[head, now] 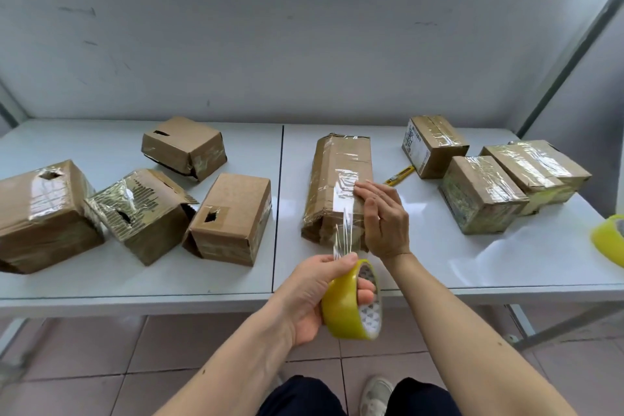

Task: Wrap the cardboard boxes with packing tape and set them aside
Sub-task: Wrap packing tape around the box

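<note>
left hand [314, 294] grips tape roll [351, 304] | right hand [381, 216] – fingers flat – presses box [337, 179]

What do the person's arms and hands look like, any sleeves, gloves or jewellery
Both forearms are bare right to the bottom edge of the view, so no sleeves show. The left hand and right hand wear no gloves, and no rings, watch or bracelet are visible. Lower down, dark trousers and a light shoe show.

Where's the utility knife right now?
In the head view, the yellow utility knife lies on the white table, right of centre, between the long box under the right hand and the labelled box.
</note>
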Motion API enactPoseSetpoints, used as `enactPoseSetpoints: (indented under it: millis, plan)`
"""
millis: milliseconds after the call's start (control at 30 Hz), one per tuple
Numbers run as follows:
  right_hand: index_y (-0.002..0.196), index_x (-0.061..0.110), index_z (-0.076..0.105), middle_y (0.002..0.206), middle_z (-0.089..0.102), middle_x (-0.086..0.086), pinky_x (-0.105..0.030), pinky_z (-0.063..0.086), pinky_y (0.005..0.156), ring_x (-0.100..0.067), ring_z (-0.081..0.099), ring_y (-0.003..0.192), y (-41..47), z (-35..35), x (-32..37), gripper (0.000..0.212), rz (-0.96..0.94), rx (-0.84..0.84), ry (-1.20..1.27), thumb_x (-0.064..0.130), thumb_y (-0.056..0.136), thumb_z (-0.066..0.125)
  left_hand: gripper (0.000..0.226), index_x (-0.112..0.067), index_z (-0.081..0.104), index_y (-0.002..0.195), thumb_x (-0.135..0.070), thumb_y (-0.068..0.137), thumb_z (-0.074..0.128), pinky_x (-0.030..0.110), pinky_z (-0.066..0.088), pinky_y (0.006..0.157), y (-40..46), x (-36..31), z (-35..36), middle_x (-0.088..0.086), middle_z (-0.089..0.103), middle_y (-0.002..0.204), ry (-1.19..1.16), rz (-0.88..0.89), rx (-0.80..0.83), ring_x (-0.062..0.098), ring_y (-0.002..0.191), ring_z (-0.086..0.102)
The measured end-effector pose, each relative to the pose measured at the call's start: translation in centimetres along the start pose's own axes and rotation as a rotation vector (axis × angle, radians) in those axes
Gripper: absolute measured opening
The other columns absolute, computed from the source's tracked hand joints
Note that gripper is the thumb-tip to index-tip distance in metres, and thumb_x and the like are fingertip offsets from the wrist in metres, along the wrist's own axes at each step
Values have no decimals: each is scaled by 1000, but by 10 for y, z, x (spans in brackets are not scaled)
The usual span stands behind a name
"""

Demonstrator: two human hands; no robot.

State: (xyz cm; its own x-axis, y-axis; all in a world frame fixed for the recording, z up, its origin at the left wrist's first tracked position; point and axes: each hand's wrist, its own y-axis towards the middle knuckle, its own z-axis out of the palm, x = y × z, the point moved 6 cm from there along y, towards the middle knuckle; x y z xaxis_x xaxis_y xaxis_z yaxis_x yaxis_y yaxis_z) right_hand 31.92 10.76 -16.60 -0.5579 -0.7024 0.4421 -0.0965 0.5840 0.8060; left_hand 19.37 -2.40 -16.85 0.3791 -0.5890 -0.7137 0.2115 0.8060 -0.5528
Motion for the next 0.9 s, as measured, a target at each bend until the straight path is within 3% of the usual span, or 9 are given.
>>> enactPoseSetpoints:
  millis: [100,167,300,367,500,600,667,800,900]
  plan:
    - [101,2,76,109,74,-8,-36,51,93,-24,63,108,4,6,0,37,18,4,-20,19,99,43,82,-2,17,152,-9,89,70,38,59,59,9,5,-5,23,73,85,21,-4,-18,29,61,70]
    - [105,2,75,113,72,-7,-36,50,96,-24,62,112,-2,7,-3,38,49,40,-5,23,100,44,95,-14,6,156,-7,88,72,41,59,65,12,7,-7,22,74,95,18,1,-10,32,67,71]
    - [123,9,68,130,64,0,-25,39,107,-16,50,128,-3,4,-7,61,168,262,125,57,100,38,83,-20,9,153,-9,93,66,40,60,66,12,13,-2,20,75,100,54,12,29,30,69,71]
    - [130,16,65,135,59,4,-25,35,107,-15,44,128,1,6,-6,71,189,378,60,71,92,39,77,-19,11,151,-10,96,63,39,58,65,12,14,0,20,75,98,77,32,32,28,67,70]
    - [134,20,62,138,51,9,-25,29,110,-15,38,127,-4,14,-6,79,187,450,-22,74,77,55,56,-7,27,143,-13,98,61,36,56,61,13,11,-2,22,75,92,106,65,-16,24,61,66]
    - [134,15,62,135,54,3,-27,33,110,-21,40,125,-8,17,-2,85,138,416,-67,79,80,46,44,-4,37,134,-13,98,61,33,56,56,15,6,-4,22,74,89,102,72,-51,23,57,64]
    - [136,13,60,137,54,2,-32,35,111,-20,40,128,-7,16,2,87,123,433,-77,80,83,41,53,-12,35,137,-9,94,66,35,56,54,16,3,-6,23,73,89,57,72,-68,26,57,65]
    - [143,31,48,153,36,11,-35,26,119,-9,26,144,-10,1,-13,82,361,487,199,85,82,36,79,-27,27,141,-4,84,76,39,58,56,20,2,-10,24,70,84,36,42,-63,31,58,67]
    - [140,41,44,163,10,14,-25,20,118,0,7,149,-21,3,-16,69,292,590,211,80,83,43,79,-28,30,141,-5,82,78,36,56,52,24,1,-7,24,70,81,47,-9,-11,30,57,66]
